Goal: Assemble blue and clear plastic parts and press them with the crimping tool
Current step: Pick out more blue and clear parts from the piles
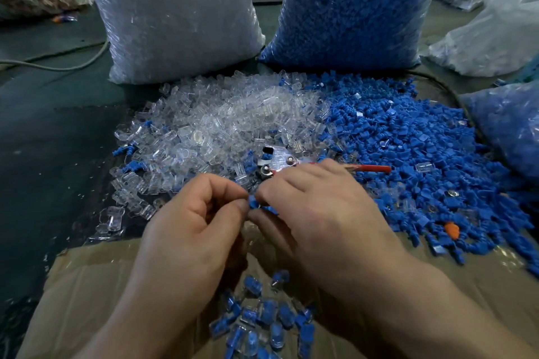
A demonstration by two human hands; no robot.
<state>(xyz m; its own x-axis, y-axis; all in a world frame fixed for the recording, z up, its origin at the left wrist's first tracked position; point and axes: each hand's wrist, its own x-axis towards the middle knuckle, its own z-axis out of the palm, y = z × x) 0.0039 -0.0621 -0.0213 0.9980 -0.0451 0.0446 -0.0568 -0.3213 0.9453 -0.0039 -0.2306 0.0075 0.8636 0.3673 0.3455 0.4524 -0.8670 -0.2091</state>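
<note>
My left hand (195, 221) and my right hand (315, 213) meet at the centre, both pinching a small blue plastic part (254, 203) between their fingertips. Whether a clear part is on it is hidden by my fingers. Just beyond my right hand lies the crimping tool (277, 162), metal-headed with a red handle (370, 168), on the loose parts. A heap of clear parts (221, 125) spreads to the left and a heap of blue parts (408, 154) to the right.
Several assembled blue-and-clear pieces (262, 320) lie in a cardboard box (87, 285) below my hands. A big bag of clear parts (172, 14) and a big bag of blue parts (355, 6) stand behind the heaps. Another blue-filled bag (507, 122) sits at right. One orange piece (451, 230) lies among the blue.
</note>
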